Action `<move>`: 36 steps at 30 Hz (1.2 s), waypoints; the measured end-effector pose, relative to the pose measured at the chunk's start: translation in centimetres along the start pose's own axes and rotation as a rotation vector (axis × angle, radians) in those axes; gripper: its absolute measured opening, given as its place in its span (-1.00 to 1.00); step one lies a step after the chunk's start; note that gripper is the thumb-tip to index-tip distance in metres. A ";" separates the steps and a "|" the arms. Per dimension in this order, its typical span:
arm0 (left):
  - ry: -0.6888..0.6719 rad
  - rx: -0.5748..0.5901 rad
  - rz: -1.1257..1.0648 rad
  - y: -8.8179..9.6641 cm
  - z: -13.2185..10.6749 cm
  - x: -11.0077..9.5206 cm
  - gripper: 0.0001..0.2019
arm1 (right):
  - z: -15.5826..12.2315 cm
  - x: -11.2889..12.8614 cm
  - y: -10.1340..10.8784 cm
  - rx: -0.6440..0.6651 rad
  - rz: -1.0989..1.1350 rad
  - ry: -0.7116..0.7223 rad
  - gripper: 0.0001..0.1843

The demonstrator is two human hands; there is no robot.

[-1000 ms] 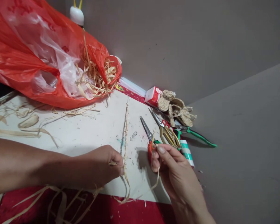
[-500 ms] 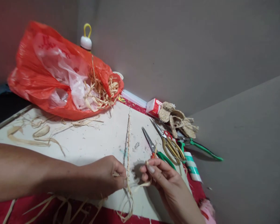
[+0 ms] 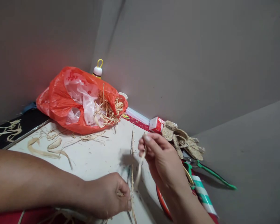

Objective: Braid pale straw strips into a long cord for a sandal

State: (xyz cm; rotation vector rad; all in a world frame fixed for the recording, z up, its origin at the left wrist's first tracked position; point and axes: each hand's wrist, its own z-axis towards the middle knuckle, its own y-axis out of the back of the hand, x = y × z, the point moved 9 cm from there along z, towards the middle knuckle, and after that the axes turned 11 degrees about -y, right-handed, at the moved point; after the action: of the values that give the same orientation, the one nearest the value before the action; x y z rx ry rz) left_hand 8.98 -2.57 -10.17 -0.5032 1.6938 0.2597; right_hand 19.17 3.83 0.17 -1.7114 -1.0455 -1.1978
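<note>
My left hand (image 3: pixel 110 196) is closed low over the white board, its fingertips pinching at a thin braided straw cord (image 3: pixel 132 149). The cord runs away from me up the board, and its lower end leaves the bottom of the view. My right hand (image 3: pixel 164 158) is raised above the board, thumb and fingers closed on a pale straw strip (image 3: pixel 140 169) that dangles from them. Part of the scissors is covered by my right hand and forearm; a red-orange handle (image 3: pixel 162 200) shows beside the wrist.
A red plastic bag (image 3: pixel 57 96) spills dry straw (image 3: pixel 107 109) at the back left, with a bottle (image 3: pixel 98 71) behind it. Loose strips (image 3: pixel 42 152) lie on the board. Woven straw pieces (image 3: pixel 182 140), green-handled pliers (image 3: pixel 217 175) and a striped roll (image 3: pixel 204 194) line the right side.
My right hand has risen away from the cord, drawing the straw strip upward. My left hand stays at the cord. The view has tilted up, so the surroundings sit lower.
</note>
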 end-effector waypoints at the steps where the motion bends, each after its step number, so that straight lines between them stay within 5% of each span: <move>1: -0.005 0.000 -0.009 0.0 0.1 0.1 -0.87 | 0.8 0.7 -1.3 0.009 0.051 0.030 -0.75; 3: -0.021 -0.005 -0.008 0.0 0.2 0.1 -0.89 | 2.6 1.2 -4.6 0.129 -0.029 0.061 -0.73; 5: -0.032 -0.017 0.028 0.1 0.2 0.1 -0.90 | 4.3 0.5 -6.9 0.229 -0.357 0.062 -0.69; 8: 0.022 -0.052 0.083 0.4 0.0 0.4 -0.87 | 7.2 0.1 -5.3 -0.020 -0.706 0.183 -0.68; 14: 0.097 -0.085 0.094 0.6 -0.2 0.5 -0.91 | 10.0 -4.5 -5.0 0.067 -0.777 0.025 -0.69; 19: 0.070 -0.067 0.008 0.4 -0.2 -0.2 -0.93 | 5.9 -5.7 -4.1 0.266 -0.751 -0.159 -0.61; 24: 0.105 -0.044 0.020 0.4 -0.4 -0.2 -0.88 | -0.5 -6.5 0.5 0.366 -0.735 -0.344 -0.52; 32: 0.043 -0.044 -0.004 -0.1 -0.4 0.6 -0.79 | -6.4 -6.8 5.8 0.262 -0.786 -0.334 -0.54; 36: 0.095 -0.100 -0.034 0.1 -0.6 1.7 -0.74 | -7.1 -4.7 9.2 -0.032 -0.883 -0.089 -0.60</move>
State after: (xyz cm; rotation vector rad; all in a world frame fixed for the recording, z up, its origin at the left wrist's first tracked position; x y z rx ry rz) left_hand 8.16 -3.07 -11.73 -0.6264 1.7690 0.3013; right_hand 24.49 -6.79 -3.87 -1.3385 -1.9511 -1.6629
